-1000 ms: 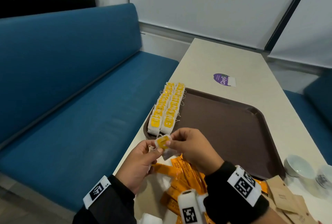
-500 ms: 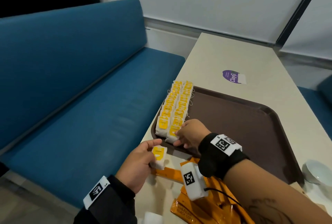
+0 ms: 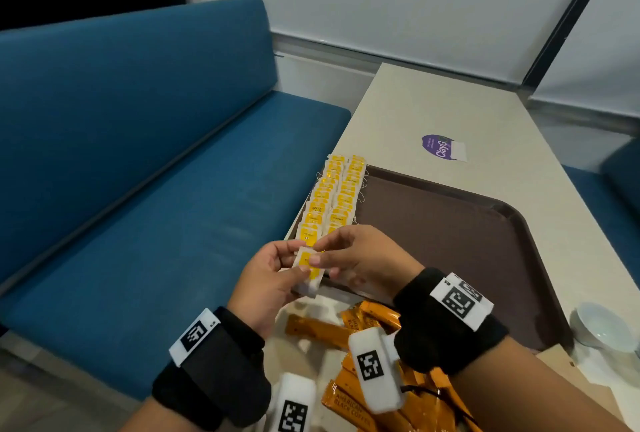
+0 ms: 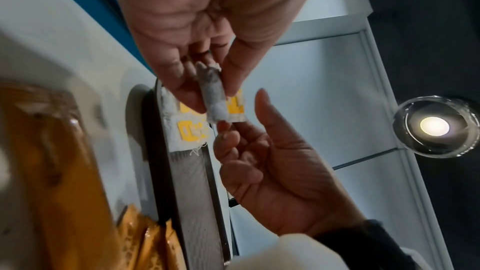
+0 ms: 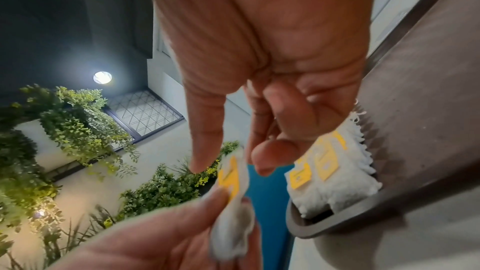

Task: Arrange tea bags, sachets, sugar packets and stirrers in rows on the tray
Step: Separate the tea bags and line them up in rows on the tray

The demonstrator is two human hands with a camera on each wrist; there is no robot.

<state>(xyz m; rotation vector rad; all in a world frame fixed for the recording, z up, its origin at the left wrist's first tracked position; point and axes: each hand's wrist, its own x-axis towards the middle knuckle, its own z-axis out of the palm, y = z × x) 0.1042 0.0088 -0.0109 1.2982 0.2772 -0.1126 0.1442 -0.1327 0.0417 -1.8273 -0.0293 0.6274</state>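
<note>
The blue bench seat (image 3: 145, 189) runs along my left, beside the pale worktop (image 3: 433, 109). On the worktop lies the brown tray (image 3: 450, 241), and two rows of yellow-tagged tea bags (image 3: 337, 196) run along its left edge from near to far. Near me, just off the tray's near edge, orange coffee sachets (image 3: 349, 404) lie in a loose heap. A white bowl (image 3: 601, 327) stands at the right. Above the tray's near left corner my left hand (image 3: 266, 286) pinches one tea bag (image 3: 308, 270) between thumb and fingers. My right hand (image 3: 363, 258) meets it, thumb and forefinger closing on the bag's yellow tag, the other fingers loosely curled.
</note>
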